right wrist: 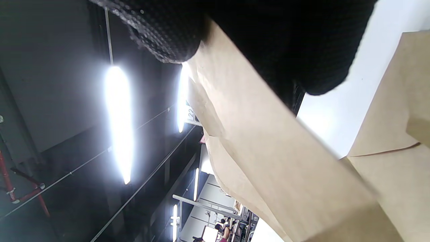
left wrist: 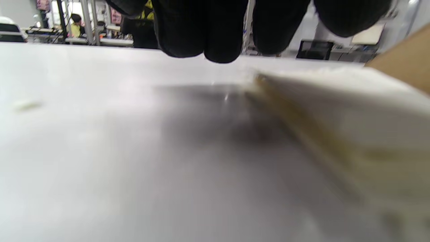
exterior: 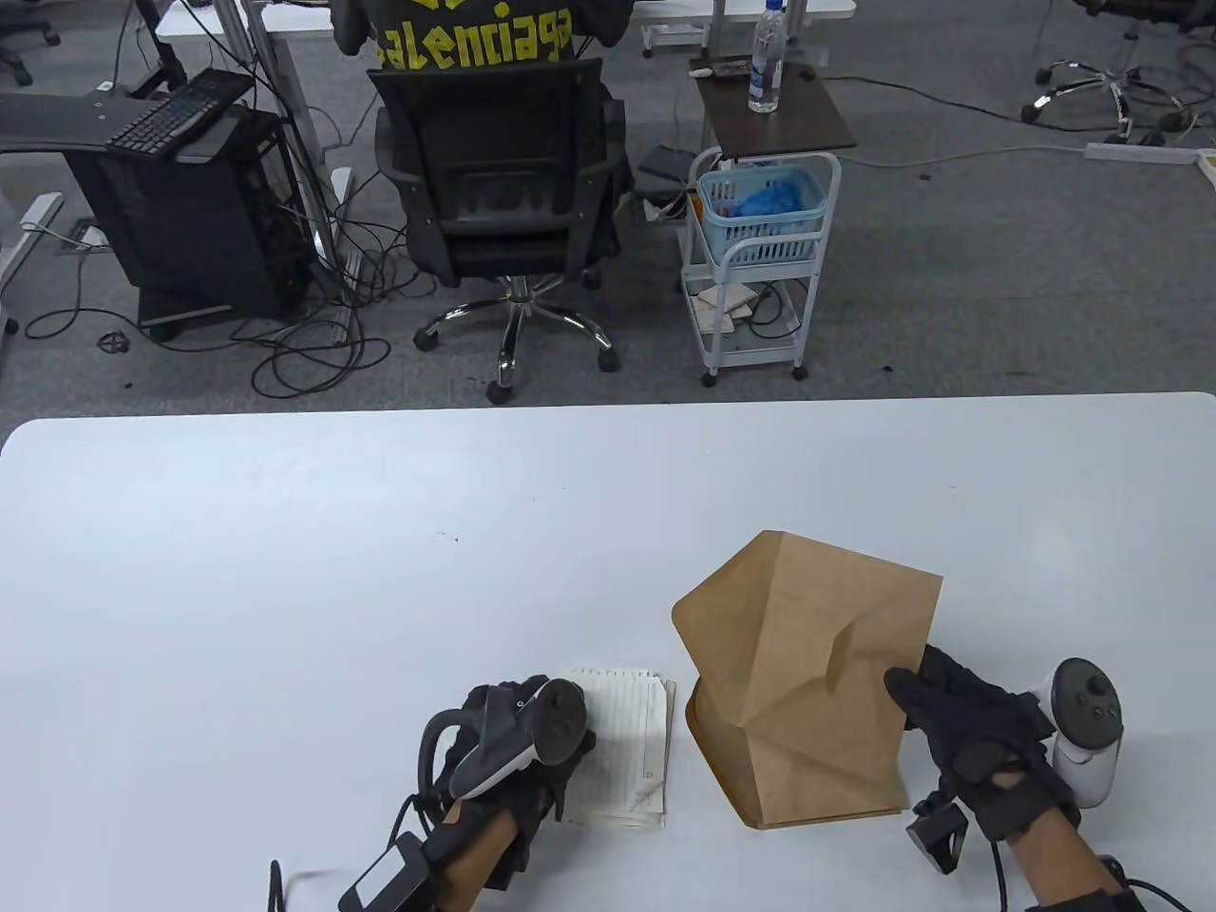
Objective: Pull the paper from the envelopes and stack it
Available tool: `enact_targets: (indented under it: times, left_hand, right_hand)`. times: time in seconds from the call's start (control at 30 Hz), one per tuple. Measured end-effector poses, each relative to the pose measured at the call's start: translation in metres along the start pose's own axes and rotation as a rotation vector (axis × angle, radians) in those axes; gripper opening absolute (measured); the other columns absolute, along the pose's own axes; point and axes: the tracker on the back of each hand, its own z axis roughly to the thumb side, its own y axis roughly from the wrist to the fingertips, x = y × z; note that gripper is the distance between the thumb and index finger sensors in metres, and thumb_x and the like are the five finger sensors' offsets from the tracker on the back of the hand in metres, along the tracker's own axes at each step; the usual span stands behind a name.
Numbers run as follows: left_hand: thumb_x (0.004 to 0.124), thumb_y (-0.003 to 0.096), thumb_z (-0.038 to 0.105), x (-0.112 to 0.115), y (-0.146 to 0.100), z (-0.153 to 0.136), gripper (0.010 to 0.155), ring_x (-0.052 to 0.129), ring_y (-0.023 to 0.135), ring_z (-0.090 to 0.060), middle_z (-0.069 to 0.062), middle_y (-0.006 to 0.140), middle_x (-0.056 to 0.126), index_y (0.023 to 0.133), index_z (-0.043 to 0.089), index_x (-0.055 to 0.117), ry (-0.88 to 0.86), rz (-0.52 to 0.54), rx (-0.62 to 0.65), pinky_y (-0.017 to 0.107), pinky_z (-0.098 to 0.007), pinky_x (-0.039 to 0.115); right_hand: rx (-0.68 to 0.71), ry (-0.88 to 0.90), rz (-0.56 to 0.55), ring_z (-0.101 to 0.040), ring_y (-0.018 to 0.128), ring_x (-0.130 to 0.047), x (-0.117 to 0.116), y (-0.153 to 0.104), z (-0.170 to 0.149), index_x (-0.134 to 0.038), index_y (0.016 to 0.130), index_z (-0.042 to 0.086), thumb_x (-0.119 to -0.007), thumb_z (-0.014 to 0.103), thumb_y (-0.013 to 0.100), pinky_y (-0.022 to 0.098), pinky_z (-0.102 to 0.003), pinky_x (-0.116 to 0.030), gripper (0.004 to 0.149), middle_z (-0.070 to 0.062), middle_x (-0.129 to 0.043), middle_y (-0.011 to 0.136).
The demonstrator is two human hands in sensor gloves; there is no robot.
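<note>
Envelope pinched at right edge in right hand grip.

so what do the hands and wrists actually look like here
Both hands, left hand and right hand, wear black knit gloves with straps. Each back carries a white-and-grey tracker with a dark round face. Small black boxes sit at the wrists, with black cables trailing. Forearms are bare.
</note>
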Motion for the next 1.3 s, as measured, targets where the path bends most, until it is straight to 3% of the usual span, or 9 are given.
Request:
enact_targets:
  times: [0.23,0.43,0.77,1.0,1.1,1.23,1.3]
  left_hand:
    - [0.069,0.0464,0.06,-0.031,-0.013,-0.012,0.076,0.031,0.115,-0.044,-0.006,0.122,0.028,0.112,0.042,0.034,0.13,0.22,0.061,0.08,-0.065,0.019]
    - [0.067,0.0458,0.063,-0.023,-0.018,-0.027,0.081,0.016,0.115,-0.043,-0.006,0.121,0.014,0.111,0.044,0.024,0.256,0.301,0.0,0.078,-0.064,0.011]
    - [0.067,0.0455,0.063,-0.006,-0.02,-0.03,0.08,0.017,0.115,-0.043,-0.007,0.121,0.014,0.111,0.044,0.025,0.283,0.248,-0.015,0.078,-0.064,0.011]
    - [0.067,0.0455,0.063,-0.001,-0.023,-0.026,0.079,0.019,0.116,-0.043,-0.007,0.121,0.016,0.111,0.044,0.027,0.265,0.227,-0.01,0.079,-0.064,0.012]
    - [0.067,0.0456,0.063,0.0,-0.023,-0.024,0.079,0.019,0.115,-0.043,-0.007,0.121,0.016,0.111,0.043,0.027,0.265,0.223,-0.005,0.079,-0.064,0.012]
    - [0.067,0.0456,0.062,0.002,-0.023,-0.022,0.078,0.02,0.115,-0.043,-0.008,0.121,0.018,0.111,0.043,0.028,0.264,0.209,-0.001,0.079,-0.064,0.013]
    - [0.067,0.0457,0.062,0.003,-0.022,-0.022,0.078,0.021,0.115,-0.043,-0.008,0.121,0.018,0.111,0.043,0.028,0.259,0.197,-0.001,0.079,-0.064,0.013]
  right_hand:
    - [-0.015,0.003,0.008,-0.025,0.049,-0.11,-0.002,0.0,0.0,-0.074,0.094,0.008,-0.078,0.028,0.051,0.043,-0.043,-0.087,0.048,-0.014,-0.096,0.076]
    - [-0.029,0.017,0.042,-0.024,0.048,-0.11,-0.007,-0.001,0.001,-0.073,0.095,0.007,-0.078,0.028,0.051,0.042,-0.043,-0.088,0.049,-0.015,-0.097,0.075]
    - [-0.083,0.028,0.057,-0.021,0.044,-0.111,-0.003,0.003,-0.003,-0.07,0.096,0.004,-0.079,0.028,0.051,0.04,-0.041,-0.089,0.052,-0.014,-0.098,0.072]
    - [-0.18,-0.007,0.044,-0.018,0.04,-0.11,0.002,0.007,-0.013,-0.054,0.103,0.001,-0.08,0.025,0.05,0.039,-0.039,-0.089,0.064,-0.013,-0.097,0.072]
    - [-0.237,-0.082,0.058,-0.016,0.039,-0.109,0.0,0.011,-0.021,-0.038,0.105,0.001,-0.082,0.023,0.049,0.04,-0.04,-0.088,0.075,-0.013,-0.093,0.075]
    - [-0.282,-0.228,0.057,-0.014,0.035,-0.108,-0.006,0.016,-0.028,-0.03,0.105,0.002,-0.084,0.022,0.048,0.039,-0.039,-0.089,0.082,-0.015,-0.091,0.076]
    - [-0.288,-0.392,0.056,-0.015,0.034,-0.108,-0.014,0.018,-0.031,-0.026,0.105,0.006,-0.085,0.02,0.047,0.039,-0.04,-0.089,0.085,-0.017,-0.089,0.078]
